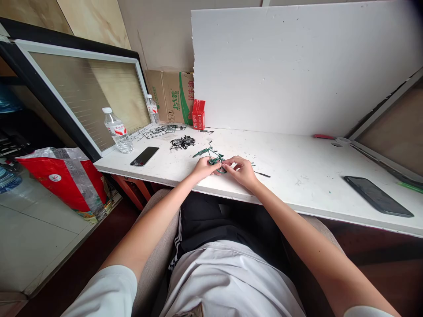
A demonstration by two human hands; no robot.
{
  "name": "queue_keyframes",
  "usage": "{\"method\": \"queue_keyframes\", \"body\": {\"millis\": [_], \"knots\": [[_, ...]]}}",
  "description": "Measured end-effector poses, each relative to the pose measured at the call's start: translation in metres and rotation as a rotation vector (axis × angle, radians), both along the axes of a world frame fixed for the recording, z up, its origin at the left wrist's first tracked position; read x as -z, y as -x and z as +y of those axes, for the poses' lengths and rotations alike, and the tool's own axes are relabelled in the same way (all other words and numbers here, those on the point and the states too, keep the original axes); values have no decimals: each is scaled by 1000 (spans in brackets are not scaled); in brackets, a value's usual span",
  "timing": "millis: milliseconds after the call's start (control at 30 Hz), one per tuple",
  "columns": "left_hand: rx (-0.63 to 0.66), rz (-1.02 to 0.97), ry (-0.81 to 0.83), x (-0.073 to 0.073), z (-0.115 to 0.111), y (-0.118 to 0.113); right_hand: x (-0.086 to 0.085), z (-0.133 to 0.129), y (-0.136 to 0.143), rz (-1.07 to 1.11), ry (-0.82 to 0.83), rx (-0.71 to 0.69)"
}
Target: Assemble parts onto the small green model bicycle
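A small green model bicycle (213,154) is held over the front part of the white table, its front wheel pointing to the upper left. My left hand (205,168) grips its lower part, fingers closed around it. From the other side, my right hand (240,170) pinches at the spoked wheel, thumb and forefinger together on the model. The fingertips of both hands nearly meet there and hide part of the frame. Just right of my right hand lies a thin dark tool (262,174).
Black part frames (165,130) and a pile of black pieces (183,142) lie at the back left, near two water bottles (119,134). One phone (144,156) is at the left, another (377,196) at the right. A red box (198,115) stands behind.
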State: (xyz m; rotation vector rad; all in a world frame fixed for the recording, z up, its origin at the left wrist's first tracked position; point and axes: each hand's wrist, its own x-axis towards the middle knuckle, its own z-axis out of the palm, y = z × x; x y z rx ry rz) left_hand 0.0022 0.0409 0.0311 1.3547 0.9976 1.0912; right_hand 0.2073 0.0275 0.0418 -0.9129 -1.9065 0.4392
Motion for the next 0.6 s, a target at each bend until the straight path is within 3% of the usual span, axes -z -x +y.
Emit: {"method": "queue_keyframes", "body": {"millis": [600], "knots": [[-31, 7, -20, -7, -6, -2, 0, 2, -2, 33, 23, 4]]}}
